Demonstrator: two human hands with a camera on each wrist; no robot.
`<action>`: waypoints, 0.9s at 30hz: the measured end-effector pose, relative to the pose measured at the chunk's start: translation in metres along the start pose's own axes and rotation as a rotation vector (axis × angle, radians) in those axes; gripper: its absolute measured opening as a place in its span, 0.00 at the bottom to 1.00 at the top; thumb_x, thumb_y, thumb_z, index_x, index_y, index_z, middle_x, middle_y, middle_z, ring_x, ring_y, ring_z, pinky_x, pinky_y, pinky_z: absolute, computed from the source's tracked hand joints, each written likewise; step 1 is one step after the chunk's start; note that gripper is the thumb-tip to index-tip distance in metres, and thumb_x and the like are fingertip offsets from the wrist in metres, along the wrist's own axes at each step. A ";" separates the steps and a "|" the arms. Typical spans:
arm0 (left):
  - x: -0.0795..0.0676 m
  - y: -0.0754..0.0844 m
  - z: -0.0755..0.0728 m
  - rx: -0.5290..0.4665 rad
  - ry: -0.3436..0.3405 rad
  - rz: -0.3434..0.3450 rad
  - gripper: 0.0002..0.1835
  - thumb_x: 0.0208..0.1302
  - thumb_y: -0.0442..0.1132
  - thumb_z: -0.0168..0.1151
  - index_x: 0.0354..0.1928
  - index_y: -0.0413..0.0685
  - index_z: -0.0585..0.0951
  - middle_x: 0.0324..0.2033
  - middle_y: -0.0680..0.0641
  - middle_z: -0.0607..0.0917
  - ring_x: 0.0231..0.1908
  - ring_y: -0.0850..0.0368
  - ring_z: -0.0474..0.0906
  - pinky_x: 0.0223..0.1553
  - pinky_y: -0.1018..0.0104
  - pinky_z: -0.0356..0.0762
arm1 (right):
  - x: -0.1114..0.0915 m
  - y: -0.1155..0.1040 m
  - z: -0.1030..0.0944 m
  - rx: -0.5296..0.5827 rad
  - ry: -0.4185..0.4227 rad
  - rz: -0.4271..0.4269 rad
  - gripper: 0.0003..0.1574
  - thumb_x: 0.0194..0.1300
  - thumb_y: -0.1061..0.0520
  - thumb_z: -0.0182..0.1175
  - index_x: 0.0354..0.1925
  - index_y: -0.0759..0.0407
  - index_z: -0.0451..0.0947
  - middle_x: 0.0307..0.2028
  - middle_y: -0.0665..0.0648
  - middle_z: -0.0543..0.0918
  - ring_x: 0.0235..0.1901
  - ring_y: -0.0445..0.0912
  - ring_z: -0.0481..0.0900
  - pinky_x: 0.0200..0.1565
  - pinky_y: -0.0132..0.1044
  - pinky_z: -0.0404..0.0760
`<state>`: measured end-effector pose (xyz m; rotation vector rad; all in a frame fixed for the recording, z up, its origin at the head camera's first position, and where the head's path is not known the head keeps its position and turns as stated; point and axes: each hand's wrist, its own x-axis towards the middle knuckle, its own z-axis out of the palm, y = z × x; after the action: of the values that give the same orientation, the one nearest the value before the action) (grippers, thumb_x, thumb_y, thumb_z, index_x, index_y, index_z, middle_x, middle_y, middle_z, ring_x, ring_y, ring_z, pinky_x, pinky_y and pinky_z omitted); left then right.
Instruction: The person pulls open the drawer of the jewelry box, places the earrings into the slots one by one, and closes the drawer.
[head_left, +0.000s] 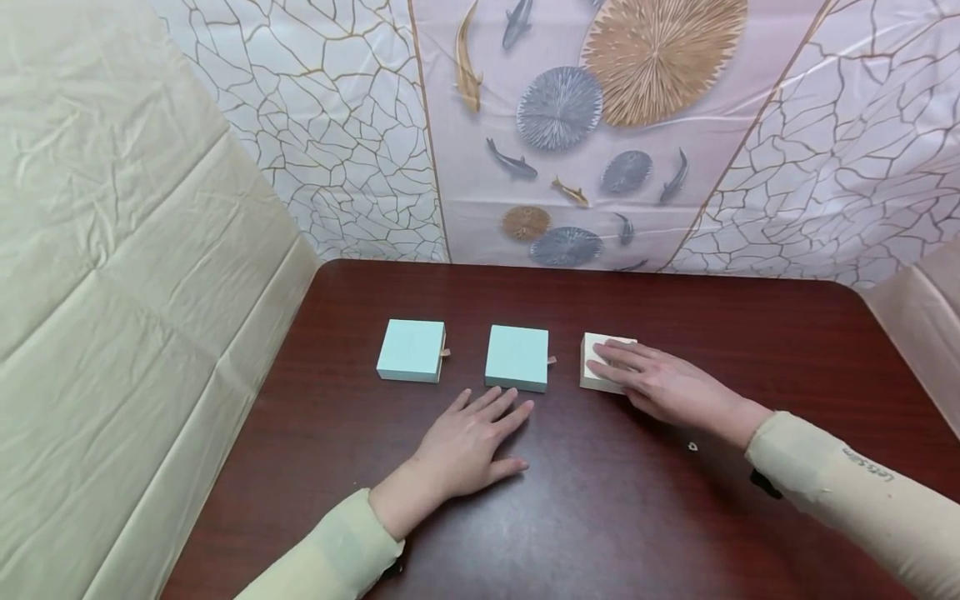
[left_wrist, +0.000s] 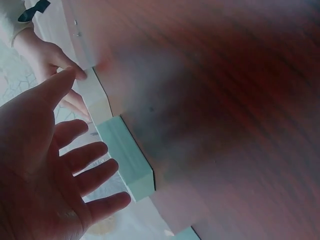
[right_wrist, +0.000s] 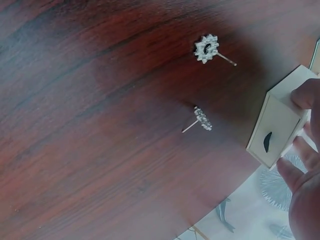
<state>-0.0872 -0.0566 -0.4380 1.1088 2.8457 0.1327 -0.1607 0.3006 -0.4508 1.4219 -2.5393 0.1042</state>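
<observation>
Dark tabletop [head_left: 570, 542]: right fingers [head_left: 615, 373] grip white box [right_wrist: 276, 120], left fingers [head_left: 516, 418] spread; only right-wrist view shows earring posts [right_wrist: 227, 59].

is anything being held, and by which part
The right hand holds the white box by its near side and top; the left hand holds nothing.

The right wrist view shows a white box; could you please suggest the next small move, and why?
Perhaps the right hand should pull the dark tab on the white box, since the box looks shut while two earrings lie loose on the table.
</observation>
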 end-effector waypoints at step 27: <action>0.050 0.041 -0.006 0.068 0.021 0.088 0.40 0.78 0.68 0.55 0.84 0.63 0.63 0.81 0.51 0.65 0.80 0.52 0.63 0.78 0.46 0.63 | -0.008 0.006 -0.013 0.069 0.020 0.095 0.51 0.58 0.64 0.76 0.78 0.58 0.70 0.76 0.64 0.71 0.73 0.62 0.72 0.74 0.59 0.70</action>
<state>-0.0972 0.0072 -0.4298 1.2543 2.8403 0.0534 -0.1594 0.3122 -0.4392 1.3169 -2.6105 0.2235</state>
